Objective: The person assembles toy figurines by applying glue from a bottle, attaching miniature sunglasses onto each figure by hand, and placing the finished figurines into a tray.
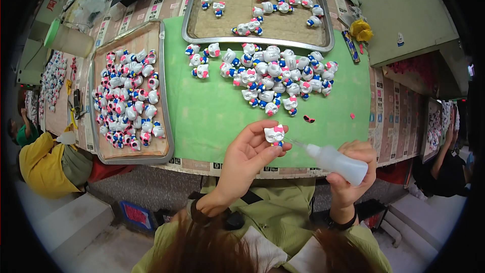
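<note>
Between the thumb and fingers of my left hand (247,157) is a small white cat figurine (275,135) with a pink bow and a blue body, its face turned up. My right hand (355,169) grips a translucent squeeze bottle (339,163), tilted so its thin needle tip reaches the figurine's side. Whether the tip touches it I cannot tell. Beyond my hands, a heap of similar figurines (273,68) covers the far part of a green mat (202,121). A tiny pair of pink-rimmed dark sunglasses (309,119) lies on the mat near the bottle.
At left stands a metal-rimmed tray (169,141) full of figurines, many wearing sunglasses. Another tray (202,39) at the back holds scattered figurines. A green-lidded jar (70,38) is at far left; a yellow flower-like thing (360,30) lies back right. Other people sit at both sides.
</note>
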Tool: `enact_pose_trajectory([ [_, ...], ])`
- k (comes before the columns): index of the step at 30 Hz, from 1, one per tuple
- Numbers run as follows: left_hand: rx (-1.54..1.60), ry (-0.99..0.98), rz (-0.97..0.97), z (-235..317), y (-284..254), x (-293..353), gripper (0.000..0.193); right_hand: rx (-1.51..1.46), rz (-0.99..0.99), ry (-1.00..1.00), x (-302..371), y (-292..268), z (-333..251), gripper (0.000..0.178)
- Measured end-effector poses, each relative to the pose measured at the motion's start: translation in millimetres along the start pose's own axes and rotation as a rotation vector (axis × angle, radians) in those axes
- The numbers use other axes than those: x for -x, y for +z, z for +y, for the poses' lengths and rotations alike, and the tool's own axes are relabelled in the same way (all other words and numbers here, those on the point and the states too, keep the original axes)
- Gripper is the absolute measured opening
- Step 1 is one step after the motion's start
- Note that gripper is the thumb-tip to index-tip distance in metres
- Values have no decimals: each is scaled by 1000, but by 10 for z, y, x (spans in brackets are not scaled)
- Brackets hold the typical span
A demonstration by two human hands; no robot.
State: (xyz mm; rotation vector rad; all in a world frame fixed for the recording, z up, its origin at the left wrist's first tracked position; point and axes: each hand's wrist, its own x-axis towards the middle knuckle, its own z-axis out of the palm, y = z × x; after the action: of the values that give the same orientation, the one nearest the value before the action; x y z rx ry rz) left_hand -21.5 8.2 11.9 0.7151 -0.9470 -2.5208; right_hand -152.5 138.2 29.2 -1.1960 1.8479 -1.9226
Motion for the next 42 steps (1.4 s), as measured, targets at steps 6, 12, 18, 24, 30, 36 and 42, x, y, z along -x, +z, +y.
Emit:
enact_pose_trajectory([
  [6,-6,-12,29,1,30,21,38,11,-55,-13,-12,2,-11,44],
  [12,-21,10,52,4,43,15,36,23,-42,-8,-14,-27,-8,43],
  [18,-43,42,12,-38,22,-19,35,66,-69,-3,12,-77,-5,44],
  [24,-93,74,136,-20,-22,-25,36,-295,392,346,-236,-230,216,35],
  [30,-96,74,144,-40,-30,-41,36,126,362,295,-590,-539,835,37],
  [36,-86,33,141,-88,-75,-55,36,718,162,57,-316,-323,519,28],
  [42,-40,-49,98,-138,-36,-74,38,738,-313,-140,-277,55,555,13],
])
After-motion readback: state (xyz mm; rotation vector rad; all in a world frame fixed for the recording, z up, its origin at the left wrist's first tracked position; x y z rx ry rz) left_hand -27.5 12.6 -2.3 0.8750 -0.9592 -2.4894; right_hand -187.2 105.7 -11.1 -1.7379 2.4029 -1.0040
